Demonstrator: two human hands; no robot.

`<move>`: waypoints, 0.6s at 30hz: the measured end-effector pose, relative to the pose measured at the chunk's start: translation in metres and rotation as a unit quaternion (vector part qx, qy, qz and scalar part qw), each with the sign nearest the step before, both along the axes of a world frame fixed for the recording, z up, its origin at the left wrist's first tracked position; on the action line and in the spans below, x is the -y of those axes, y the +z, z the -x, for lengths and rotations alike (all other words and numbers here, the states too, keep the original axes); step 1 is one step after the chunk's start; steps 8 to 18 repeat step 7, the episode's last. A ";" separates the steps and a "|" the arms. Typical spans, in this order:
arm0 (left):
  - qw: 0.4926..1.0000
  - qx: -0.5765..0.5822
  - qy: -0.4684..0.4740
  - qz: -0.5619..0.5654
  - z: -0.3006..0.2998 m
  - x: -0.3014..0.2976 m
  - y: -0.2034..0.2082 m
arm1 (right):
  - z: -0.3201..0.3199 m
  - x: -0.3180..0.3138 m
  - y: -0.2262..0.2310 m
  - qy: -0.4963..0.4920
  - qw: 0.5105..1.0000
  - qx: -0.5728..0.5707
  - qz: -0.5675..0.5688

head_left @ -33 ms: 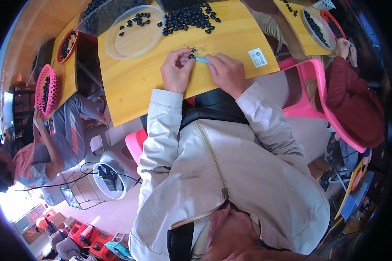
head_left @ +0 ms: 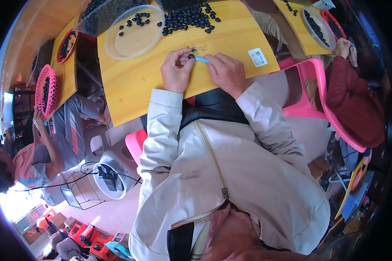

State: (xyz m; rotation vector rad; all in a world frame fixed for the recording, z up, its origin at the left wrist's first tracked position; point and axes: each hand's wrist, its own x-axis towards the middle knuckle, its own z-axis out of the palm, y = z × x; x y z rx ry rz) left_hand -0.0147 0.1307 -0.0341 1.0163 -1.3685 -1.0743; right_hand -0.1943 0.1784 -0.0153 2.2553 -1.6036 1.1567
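Over the yellow table, my left hand (head_left: 177, 69) pinches a small black round piece (head_left: 191, 56) between thumb and fingertips. From the right, my right hand (head_left: 228, 73) grips a slim tool with a light-blue handle (head_left: 203, 60), its tip at or very near the piece. Whether the tip touches it, I cannot tell. Dark crumbs (head_left: 195, 49) lie on the wood just beyond my fingers. Farther off is a heap of similar black round pieces (head_left: 187, 19). To its left stands a shallow clear round tray (head_left: 117, 51) with several pieces in it.
A white label (head_left: 257, 57) is stuck near the table's right edge (head_left: 272, 54). At the left a person works beside a pink basket (head_left: 52, 89). On the right, another person in dark red sits on a pink chair (head_left: 320, 82). A white bin (head_left: 109, 189) stands behind on the left.
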 end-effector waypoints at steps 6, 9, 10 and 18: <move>1.000 0.022 -0.012 0.006 -0.001 0.000 0.000 | 0.000 0.000 0.000 0.003 1.000 -0.003 -0.001; 1.000 0.027 -0.012 0.004 -0.002 -0.001 0.001 | 0.000 0.000 0.000 0.002 1.000 -0.002 -0.002; 1.000 0.027 -0.012 0.004 -0.002 -0.001 0.001 | 0.000 0.000 0.000 0.002 1.000 -0.002 -0.002; 1.000 0.027 -0.012 0.004 -0.002 -0.001 0.001 | 0.000 0.000 0.000 0.002 1.000 -0.002 -0.002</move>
